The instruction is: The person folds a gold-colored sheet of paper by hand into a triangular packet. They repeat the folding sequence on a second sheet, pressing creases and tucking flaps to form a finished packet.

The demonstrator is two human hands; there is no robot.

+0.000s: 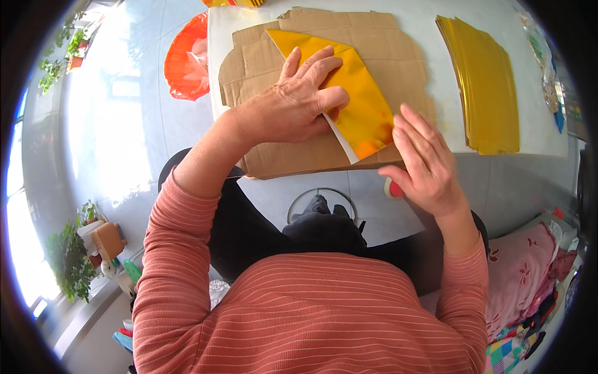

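A folded sheet of shiny gold paper point(362, 93) lies slantwise on a flattened piece of brown cardboard point(392, 51). Its white underside shows along the lower left edge. My left hand point(308, 96) rests on the paper's left part, fingers spread and bent, pressing it down; its thumb and fingertips are partly over the gold face. My right hand point(425, 154) is at the paper's lower right edge, palm turned inward and fingers extended, with nothing held. Whether its fingertips touch the paper cannot be told.
A stack of gold sheets point(490, 89) lies on the right of the white table point(441, 135). A red plastic bag point(175, 70) hangs by the left edge. A roll of tape point(392, 188) is below the front edge. Clear plastic packaging point(542, 70) lies far right.
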